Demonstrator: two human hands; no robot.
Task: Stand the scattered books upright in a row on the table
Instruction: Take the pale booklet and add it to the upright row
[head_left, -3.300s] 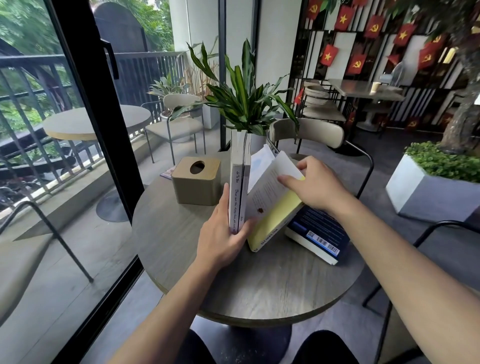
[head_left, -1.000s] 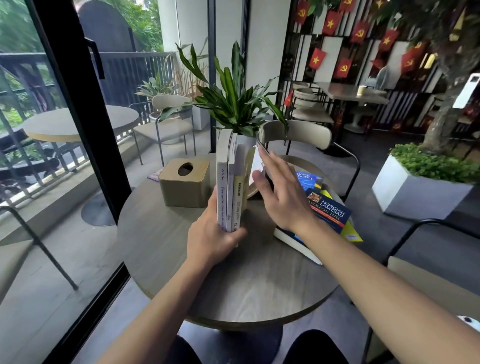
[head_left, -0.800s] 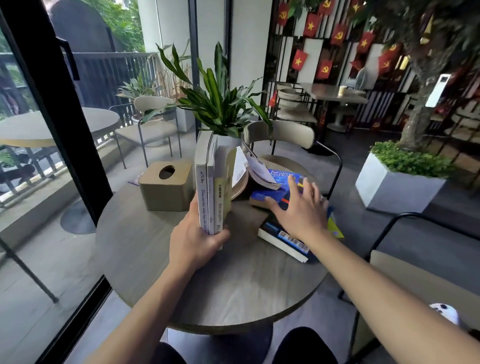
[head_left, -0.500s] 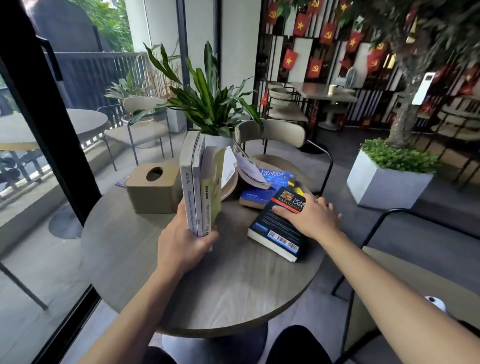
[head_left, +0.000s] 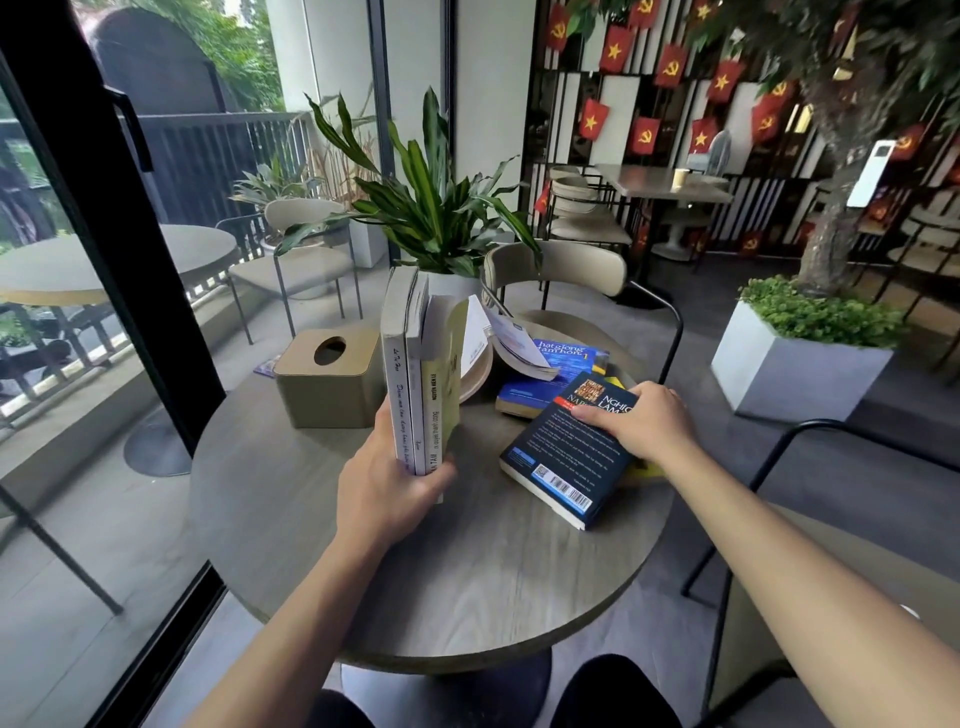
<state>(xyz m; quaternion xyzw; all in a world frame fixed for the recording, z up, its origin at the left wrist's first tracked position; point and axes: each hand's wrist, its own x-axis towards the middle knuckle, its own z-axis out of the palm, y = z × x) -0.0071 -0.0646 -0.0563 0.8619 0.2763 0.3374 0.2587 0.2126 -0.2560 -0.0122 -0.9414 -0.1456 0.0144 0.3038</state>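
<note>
Slid nearer across the table (head_left: 467, 582): dark blue book (head_left: 563, 457), flat under right hand (head_left: 641, 423), fingers spread, probably next for standing. Clamped upright in left hand (head_left: 387, 483), fingers wrapped round spines to stop toppling: three standing books (head_left: 418, 384).

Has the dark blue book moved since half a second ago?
Yes. The dark blue book, under the right hand, slid toward the table's near edge, further off the light blue book.

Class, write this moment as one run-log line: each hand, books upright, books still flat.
left hand: steadying upright books | right hand: on dark blue book, flat | blue book: flat | row unfinished
</note>
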